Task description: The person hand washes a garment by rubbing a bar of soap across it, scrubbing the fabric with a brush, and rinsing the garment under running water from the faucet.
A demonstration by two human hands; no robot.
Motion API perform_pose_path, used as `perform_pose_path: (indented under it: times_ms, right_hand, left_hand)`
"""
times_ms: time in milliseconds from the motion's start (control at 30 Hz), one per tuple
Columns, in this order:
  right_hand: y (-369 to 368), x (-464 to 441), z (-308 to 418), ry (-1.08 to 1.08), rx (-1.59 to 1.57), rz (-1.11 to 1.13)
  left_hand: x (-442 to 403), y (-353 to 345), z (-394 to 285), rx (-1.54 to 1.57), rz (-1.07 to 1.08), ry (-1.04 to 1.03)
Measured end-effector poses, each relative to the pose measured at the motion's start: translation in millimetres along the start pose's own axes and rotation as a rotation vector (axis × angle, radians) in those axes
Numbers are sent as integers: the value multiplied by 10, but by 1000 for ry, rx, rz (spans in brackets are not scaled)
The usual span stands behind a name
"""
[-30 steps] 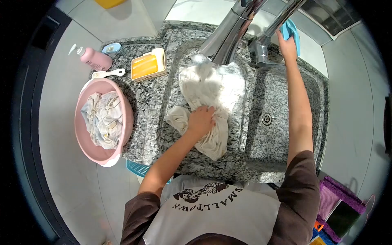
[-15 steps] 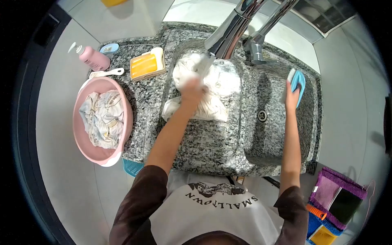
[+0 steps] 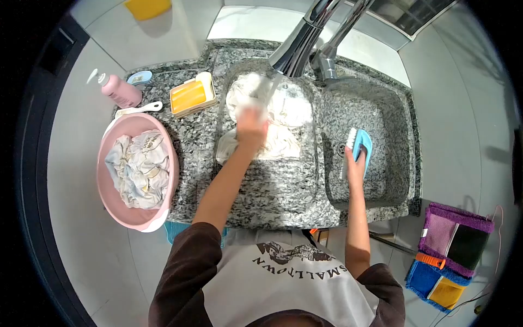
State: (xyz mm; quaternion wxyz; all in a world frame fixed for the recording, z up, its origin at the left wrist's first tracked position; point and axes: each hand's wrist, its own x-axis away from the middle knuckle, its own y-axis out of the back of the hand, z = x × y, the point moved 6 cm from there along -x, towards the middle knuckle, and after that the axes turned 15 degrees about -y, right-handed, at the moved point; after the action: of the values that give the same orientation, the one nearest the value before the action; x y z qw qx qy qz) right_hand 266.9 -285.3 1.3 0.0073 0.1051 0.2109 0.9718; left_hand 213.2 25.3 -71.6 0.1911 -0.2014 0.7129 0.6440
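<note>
Wet white cloth (image 3: 280,143) lies bunched in the left granite basin under running water from the chrome faucet (image 3: 297,49). My left hand (image 3: 251,129) is on the upper left of the cloth; its fingers are smeared by motion and spray, so their closure is hidden. My right hand (image 3: 355,163) is wrapped round the handle of a blue brush (image 3: 364,146) with white bristles facing left. It holds the brush over the right basin (image 3: 381,114), near the drain.
On the left stand a pink tub (image 3: 103,182) with crumpled clothes (image 3: 140,169), a pink pump bottle (image 3: 121,91), a white-handled brush (image 3: 143,108) and a box with yellow soap (image 3: 188,95). Colourful mop cloths (image 3: 455,240) are at the lower right.
My right hand has brought the blue brush from behind the right basin down and left over it. My left hand has moved up the cloth, whose lower part is now bunched further up.
</note>
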Motion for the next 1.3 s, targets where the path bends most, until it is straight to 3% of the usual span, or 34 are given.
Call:
perform_pose_path:
  times_ms: [100, 267, 333, 533, 667, 733, 767, 833, 867, 933, 1067, 1200, 1300]
  right_hand:
    - [-221, 160, 129, -32, 16, 55]
    - [-374, 243, 232, 8, 58, 141]
    - [-373, 272, 255, -3, 48, 155]
    - [-366, 267, 226, 7, 32, 170]
    - [-357, 256, 213, 14, 13, 164]
    - [-341, 278, 245, 9, 12, 142]
    - [-345, 271, 232, 8, 6, 142]
    - [-344, 248, 209, 9, -18, 150]
    - [-343, 248, 210, 16, -25, 159]
    - [-338, 257, 228, 7, -48, 186]
    - [-342, 290, 172, -3, -72, 179]
    - [-292, 331, 118, -35, -131, 184]
    - [-216, 386, 126, -82, -177, 184]
  left_hand:
    - [44, 49, -97, 148, 138, 5]
    - [-5, -10, 36, 102, 357, 17]
    - [-17, -31, 81, 219, 629, 93]
    - [92, 82, -133, 77, 584, -37]
    - [158, 84, -137, 144, 552, -57]
    - [110, 229, -159, 192, 344, -94]
    - [64, 272, -139, 187, 346, -98]
    - [-31, 235, 4, 423, 456, 122]
    - [-83, 197, 37, 421, 459, 117]
    - [-159, 148, 229, 616, 302, 431]
    - [-339, -32, 312, 793, 81, 432]
    - [-452, -288, 361, 1035, 156, 591]
    - [-519, -335, 384, 1133, 112, 583]
